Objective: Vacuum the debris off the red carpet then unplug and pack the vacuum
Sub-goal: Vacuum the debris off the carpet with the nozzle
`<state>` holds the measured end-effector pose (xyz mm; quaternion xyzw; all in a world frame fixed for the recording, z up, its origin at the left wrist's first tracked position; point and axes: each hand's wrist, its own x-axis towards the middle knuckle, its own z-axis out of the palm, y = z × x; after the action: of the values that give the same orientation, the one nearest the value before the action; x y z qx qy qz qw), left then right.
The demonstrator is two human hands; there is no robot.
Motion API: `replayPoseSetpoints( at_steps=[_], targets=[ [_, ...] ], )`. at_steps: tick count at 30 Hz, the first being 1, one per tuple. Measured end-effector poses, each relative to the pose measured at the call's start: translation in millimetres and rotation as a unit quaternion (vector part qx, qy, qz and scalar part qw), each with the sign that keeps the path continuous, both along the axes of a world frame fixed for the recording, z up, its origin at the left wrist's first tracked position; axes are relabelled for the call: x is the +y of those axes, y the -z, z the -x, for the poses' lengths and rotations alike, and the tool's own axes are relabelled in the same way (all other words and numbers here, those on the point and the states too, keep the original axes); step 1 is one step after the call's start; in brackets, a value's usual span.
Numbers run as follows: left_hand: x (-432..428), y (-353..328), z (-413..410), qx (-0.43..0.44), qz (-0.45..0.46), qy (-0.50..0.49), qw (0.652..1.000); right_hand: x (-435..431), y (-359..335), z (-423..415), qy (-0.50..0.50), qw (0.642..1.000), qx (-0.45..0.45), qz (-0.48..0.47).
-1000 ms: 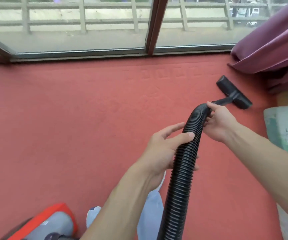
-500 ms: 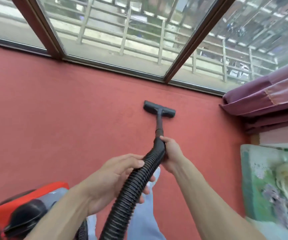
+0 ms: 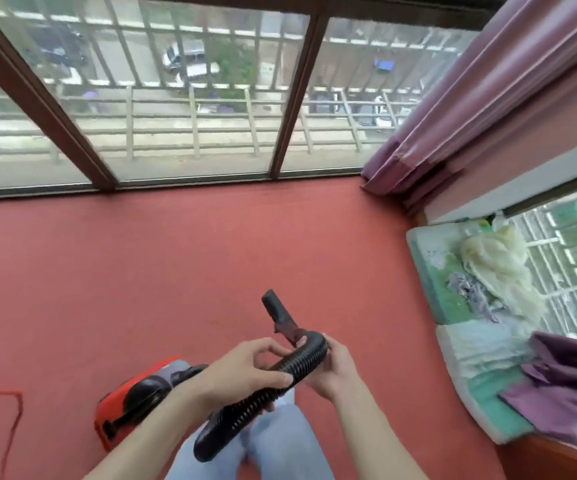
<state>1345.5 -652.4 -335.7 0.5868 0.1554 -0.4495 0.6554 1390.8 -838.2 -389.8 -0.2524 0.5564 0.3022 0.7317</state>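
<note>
Both of my hands hold the black ribbed vacuum hose (image 3: 273,386) in front of me, above the red carpet (image 3: 141,271). My left hand (image 3: 245,370) grips the hose from above. My right hand (image 3: 328,368) grips its bent upper end. The black floor nozzle (image 3: 278,315) is lifted off the carpet and points up and away from me. The red and grey vacuum body (image 3: 138,396) sits on the carpet by my left forearm. A red cord (image 3: 13,410) runs along the carpet at the far left. I see no debris on the carpet.
Large windows (image 3: 190,98) with a dark frame close off the carpet's far edge. A purple curtain (image 3: 453,116) hangs at the right. Cushions (image 3: 481,386) with cloths piled on them lie along the right side. My knees in light jeans (image 3: 273,441) are below the hose.
The nozzle has come up off the carpet and back toward me. The hose end is now bent up between my hands. My view has risen, showing more window and the right-hand cushions.
</note>
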Motion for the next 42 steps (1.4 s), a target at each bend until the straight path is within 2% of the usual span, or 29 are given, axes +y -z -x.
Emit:
replayPoseSetpoints(
  at_steps=[4,8,13,19,29,37,42],
  targets=[
    [-39.8,-6.3,28.8,-0.001,-0.022,0.113,0.993,-53.9,-3.6,63.5,0.053,0.996,0.017,0.067],
    [-78.5,-1.3,46.7,0.001,-0.041,0.185,0.982,-97.7,-4.2,110.7,0.129,0.986,-0.007,0.103],
    [-131.1,0.4,65.7,-0.03,-0.07,0.252,0.965,-148.4,-8.6,154.7,0.239,0.966,-0.026,0.09],
    [-192.8,-11.1,115.0,-0.071,-0.125,0.343,0.928,-204.5,-9.4,229.5,0.284,0.955,-0.036,0.078],
    [-254.8,-35.5,233.2,-0.081,-0.13,0.349,0.924,-270.5,-14.5,347.4,0.255,0.964,-0.069,0.041],
    [-263.2,-52.6,275.2,-0.082,-0.124,0.356,0.922,-282.6,-32.6,387.3,0.18,0.981,-0.038,0.058],
    [-254.2,-60.4,272.3,-0.076,-0.128,0.381,0.912,-265.7,-45.9,395.8,0.178,0.98,-0.011,0.089]
  ],
)
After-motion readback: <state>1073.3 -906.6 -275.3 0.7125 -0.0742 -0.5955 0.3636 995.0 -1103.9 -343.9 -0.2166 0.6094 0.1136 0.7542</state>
